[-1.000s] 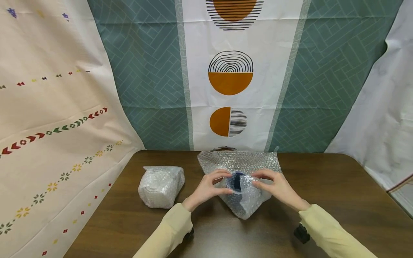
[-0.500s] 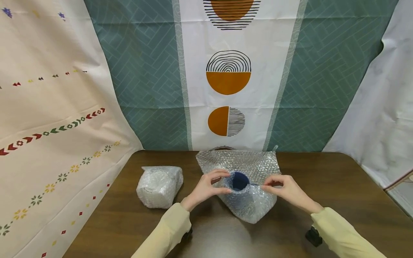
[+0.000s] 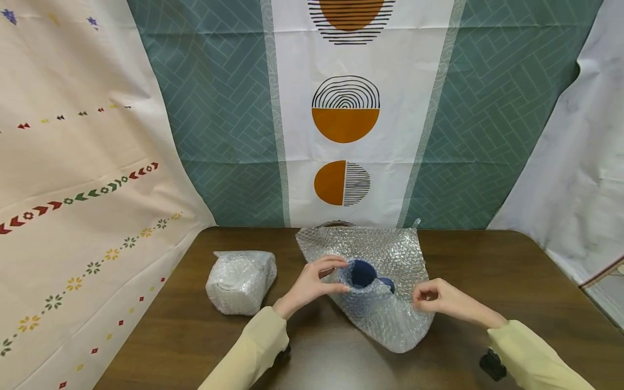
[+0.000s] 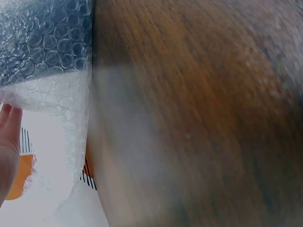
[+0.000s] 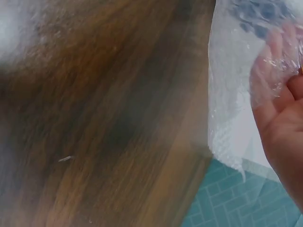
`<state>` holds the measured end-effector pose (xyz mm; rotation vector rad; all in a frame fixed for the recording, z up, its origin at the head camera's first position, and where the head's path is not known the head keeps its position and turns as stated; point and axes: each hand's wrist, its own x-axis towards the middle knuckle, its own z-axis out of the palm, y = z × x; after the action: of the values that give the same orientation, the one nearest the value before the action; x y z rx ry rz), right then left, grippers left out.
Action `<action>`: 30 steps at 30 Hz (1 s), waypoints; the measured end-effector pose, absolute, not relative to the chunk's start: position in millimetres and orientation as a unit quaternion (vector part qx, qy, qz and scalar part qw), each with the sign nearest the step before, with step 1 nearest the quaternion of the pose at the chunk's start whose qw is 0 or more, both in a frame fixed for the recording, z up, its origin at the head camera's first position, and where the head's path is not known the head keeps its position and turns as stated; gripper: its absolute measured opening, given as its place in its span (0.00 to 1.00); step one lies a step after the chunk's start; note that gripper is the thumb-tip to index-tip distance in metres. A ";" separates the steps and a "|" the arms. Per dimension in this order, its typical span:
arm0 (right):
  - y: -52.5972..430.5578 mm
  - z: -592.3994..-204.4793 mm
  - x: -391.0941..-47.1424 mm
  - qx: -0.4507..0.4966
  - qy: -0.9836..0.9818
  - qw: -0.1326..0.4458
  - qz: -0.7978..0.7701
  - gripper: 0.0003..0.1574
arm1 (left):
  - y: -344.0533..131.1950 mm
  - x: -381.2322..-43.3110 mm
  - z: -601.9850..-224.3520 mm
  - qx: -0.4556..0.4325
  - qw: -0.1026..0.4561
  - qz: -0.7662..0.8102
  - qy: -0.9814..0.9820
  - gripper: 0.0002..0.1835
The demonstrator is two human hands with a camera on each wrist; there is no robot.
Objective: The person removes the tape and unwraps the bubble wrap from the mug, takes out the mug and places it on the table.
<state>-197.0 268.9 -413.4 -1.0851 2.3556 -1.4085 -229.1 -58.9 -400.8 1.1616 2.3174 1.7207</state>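
In the head view a dark blue mug (image 3: 359, 275) stands upright, partly covered by a sheet of bubble wrap (image 3: 397, 324). Its rim and handle (image 3: 388, 283) show; the lower body is behind the wrap. My left hand (image 3: 312, 281) holds the mug's left side through the plastic, thumb toward me and fingers on the far side. With my right hand (image 3: 447, 298) I pinch the sheet's right edge, apart from the mug. The left wrist view has bubble wrap (image 4: 52, 49) over blue, with fingers (image 4: 10, 125) at its edge. In the right wrist view clear film partly covers the fingers (image 5: 270, 71).
A bubble-wrapped bundle (image 3: 241, 283) sits to the left on the brown wooden table (image 3: 492, 271). The sheet's far part reaches the table's back edge. A patterned cloth (image 3: 244, 135) hangs behind, with pale cloth at either side.
My right hand has moved right and toward me, pulling the wrap's flap off the mug. The mug's opening and then its handle have come into view. My left hand has stayed in place.
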 end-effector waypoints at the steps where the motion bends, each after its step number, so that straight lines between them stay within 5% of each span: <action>1: 270.0 -413.9 -197.1 -0.371 0.790 0.105 -0.477 0.11 | -59.0 -229.1 -400.7 0.373 0.014 0.553 0.745 0.24; 11: 276.0 -419.1 -196.8 -0.374 0.778 0.169 -0.475 0.17 | -59.1 -229.6 -400.8 0.372 0.017 0.558 0.742 0.24; 30: 283.7 -423.6 -195.6 -0.383 0.749 0.229 -0.490 0.12 | -60.0 -229.6 -400.1 0.376 0.020 0.554 0.742 0.25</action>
<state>-195.6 283.7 -423.6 -1.0529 2.0622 -1.3482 -229.6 -60.0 -400.1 1.1677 2.3034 1.7190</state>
